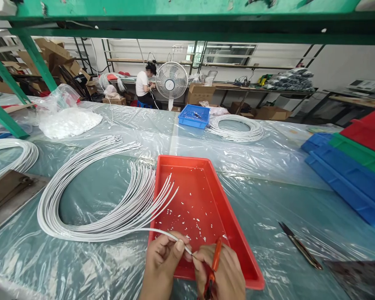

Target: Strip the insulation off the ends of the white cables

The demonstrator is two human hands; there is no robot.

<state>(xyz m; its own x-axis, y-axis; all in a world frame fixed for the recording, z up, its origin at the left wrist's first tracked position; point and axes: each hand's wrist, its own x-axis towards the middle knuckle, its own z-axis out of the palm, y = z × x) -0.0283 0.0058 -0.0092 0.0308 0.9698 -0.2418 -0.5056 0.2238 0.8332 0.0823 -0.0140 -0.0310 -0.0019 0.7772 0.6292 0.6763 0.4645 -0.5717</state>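
My left hand (164, 260) is closed, pinching a white cable (156, 230) near its end, over the front of a red tray (237, 225). My right hand (225, 268) is closed around a small red-handled hand tool (217, 254), whose jaws I cannot make out. Its thumb and fingertips also meet at the tip of the same cable, just right of the left thumb. This cable runs back to a coiled bundle of white cables (53, 200) on my left, and several loose ends of the bundle overhang the tray. Small white scraps (198, 221) lie scattered on the tray floor.
A pointed metal tool (300, 246) lies on the plastic-covered table to the right, near stacked bins (346, 166). Farther back are a blue tray (193, 116), another cable coil (237, 127) and a white pile (68, 121). A green shelf (187, 25) spans overhead; a person sits beyond a fan (171, 81).
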